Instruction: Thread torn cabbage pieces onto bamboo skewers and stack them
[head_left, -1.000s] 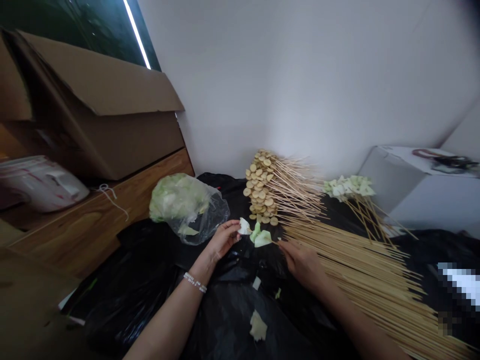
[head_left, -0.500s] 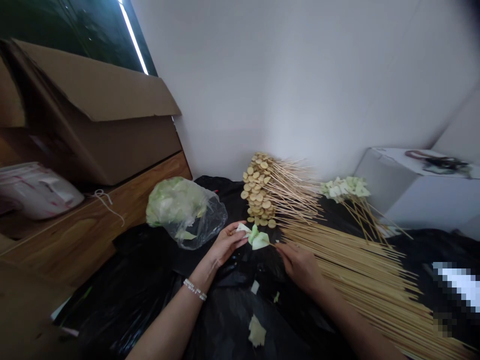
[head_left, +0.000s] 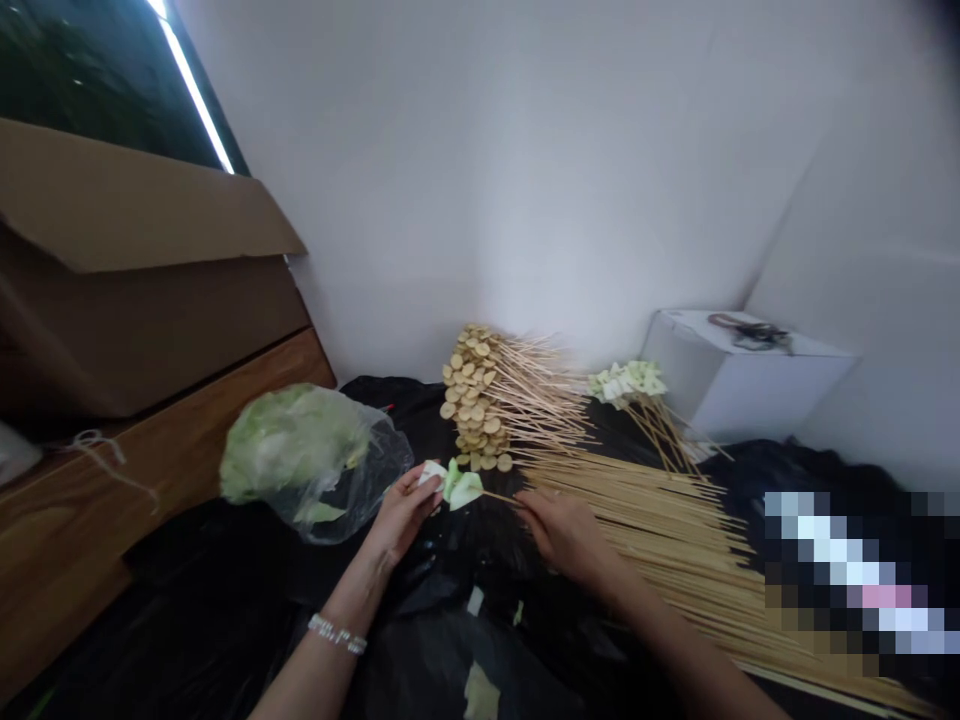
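Note:
Between my hands is a wooden skewer with pale green cabbage pieces threaded on its left end. My left hand, a beaded bracelet on its wrist, pinches a whitish cabbage piece at the tip. My right hand is closed around the skewer's bare part, to the right of the leaves. Left of my left hand lies a clear plastic bag with more cabbage in it. Many bare skewers are spread out beside my right hand.
Behind my hands, skewers with round yellowish slices lie stacked against the wall. Skewered cabbage rests further right, near a white box. Black plastic sheeting covers the surface, with leaf scraps on it. A cardboard box stands left.
My view has turned to the right, so everything sits further left. My right hand has slid a little away from the leaves, and more bare stick shows between them.

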